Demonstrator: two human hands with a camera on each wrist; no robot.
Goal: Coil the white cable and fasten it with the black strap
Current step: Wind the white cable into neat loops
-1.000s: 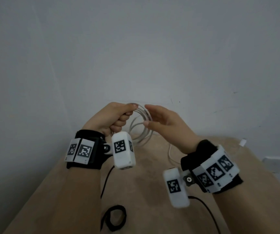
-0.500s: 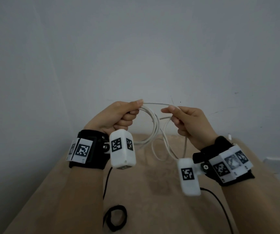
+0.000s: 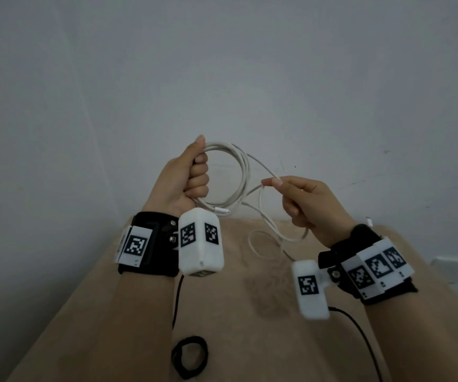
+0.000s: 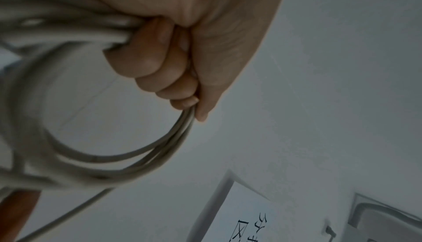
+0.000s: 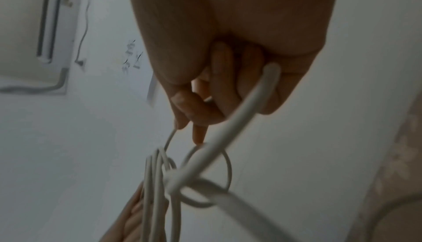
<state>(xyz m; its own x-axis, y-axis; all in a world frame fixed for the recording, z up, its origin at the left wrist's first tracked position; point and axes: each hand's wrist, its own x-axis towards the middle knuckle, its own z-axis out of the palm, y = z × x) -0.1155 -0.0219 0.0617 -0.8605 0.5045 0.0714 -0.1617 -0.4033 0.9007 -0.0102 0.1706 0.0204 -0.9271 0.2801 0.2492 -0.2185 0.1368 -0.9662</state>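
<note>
The left hand (image 3: 187, 179) is clenched in a fist around several loops of the white cable (image 3: 243, 177), thumb pressed on top; the left wrist view shows the curled fingers (image 4: 146, 63) closed on the bundled strands. The coil hangs as a rough ring to the right of that fist, held in the air in front of a plain grey wall (image 3: 249, 64), with one connector end (image 3: 222, 210) poking out at its bottom. The right hand (image 3: 309, 205) pinches a single strand between thumb and fingertips (image 3: 276, 182), the other fingers curled loosely; the strand runs back through the palm and droops in a slack loop toward the beige table (image 3: 249, 312) below. Both hands are raised well above the tabletop near its far edge, which meets the wall. The black strap (image 3: 190, 357), curled into a ring, lies alone on the table near its front edge, well apart from both hands. A white wall socket (image 3: 451, 268) sits past the table's right edge.
</note>
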